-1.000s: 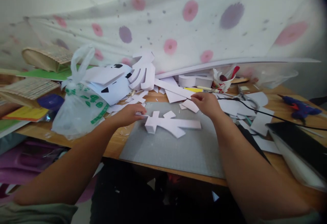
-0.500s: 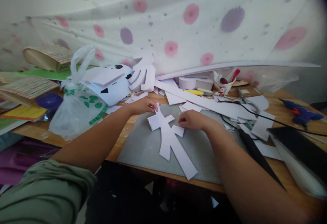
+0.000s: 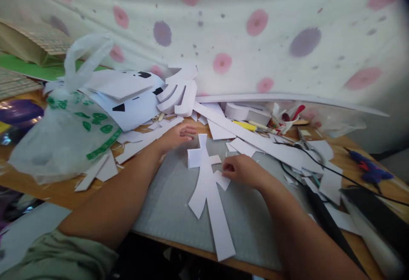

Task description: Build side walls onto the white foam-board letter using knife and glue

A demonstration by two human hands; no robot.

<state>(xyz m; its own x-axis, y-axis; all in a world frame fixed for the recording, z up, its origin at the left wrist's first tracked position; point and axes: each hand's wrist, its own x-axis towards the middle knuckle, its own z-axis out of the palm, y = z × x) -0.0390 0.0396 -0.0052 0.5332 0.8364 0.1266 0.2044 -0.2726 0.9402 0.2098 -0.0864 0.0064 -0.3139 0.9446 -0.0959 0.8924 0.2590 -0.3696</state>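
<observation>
A long white board cutout (image 3: 209, 190) with a forked lower end lies on the grey cutting mat (image 3: 172, 203). A folded white tab (image 3: 194, 158) stands out from its left side. My left hand (image 3: 179, 136) is open beside the cutout's narrow top, fingers stretched out and apart from it. My right hand (image 3: 243, 170) is closed, its curled thumb and fingers at the edge of a small white board piece (image 3: 221, 179). That piece meets the cutout's right side; whether it is joined there I cannot tell.
White offcuts (image 3: 243, 147) and a long white strip (image 3: 255, 137) lie behind the mat. On the right are a blue glue gun (image 3: 369, 165), a black cable (image 3: 354, 173) and scissors (image 3: 303, 144). A plastic bag (image 3: 57, 144) stands left. A yellow cutter (image 3: 244, 125) lies near a cup (image 3: 283, 122).
My left hand has let go of the cutout's top and opened, moving a little left. The cutout now lies straighter on the mat. My view has tilted down.
</observation>
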